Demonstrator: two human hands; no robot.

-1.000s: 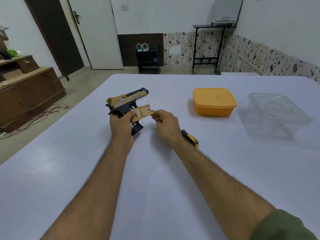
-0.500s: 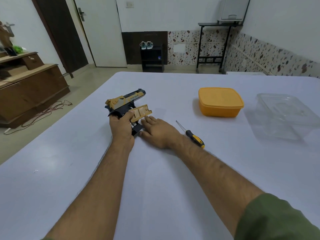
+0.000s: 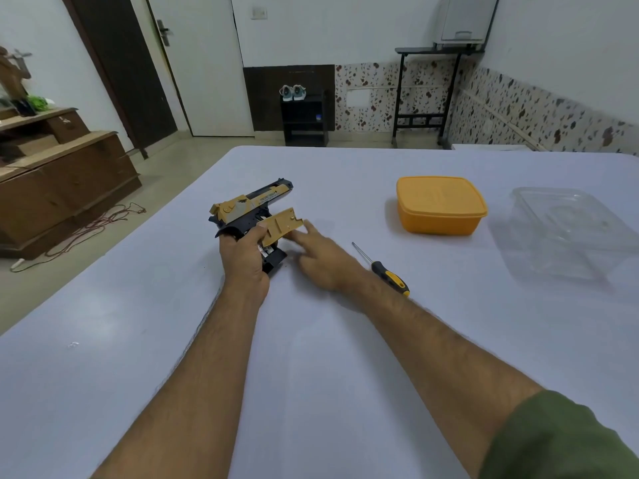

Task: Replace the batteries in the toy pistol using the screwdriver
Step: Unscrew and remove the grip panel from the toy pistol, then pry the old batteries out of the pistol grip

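Note:
A gold and black toy pistol is held just above the table, its grip wrapped by my left hand. A tan grip cover panel stands swung out from the grip, and the thumb of my left hand rests on it. My right hand hovers beside the grip with fingers extended toward the panel's lower edge, holding nothing. The screwdriver, with a thin shaft and black and yellow handle, lies on the table just right of my right wrist. No batteries can be made out.
An orange lidded box sits at the back right of the white table. A clear plastic container stands further right. A wooden cabinet and cables on the floor lie to the left, off the table.
My right hand let go of the tan panel, dropped flat to the table beside the grip, then lifted back toward the panel. The screwdriver came into full view. My left hand kept the pistol.

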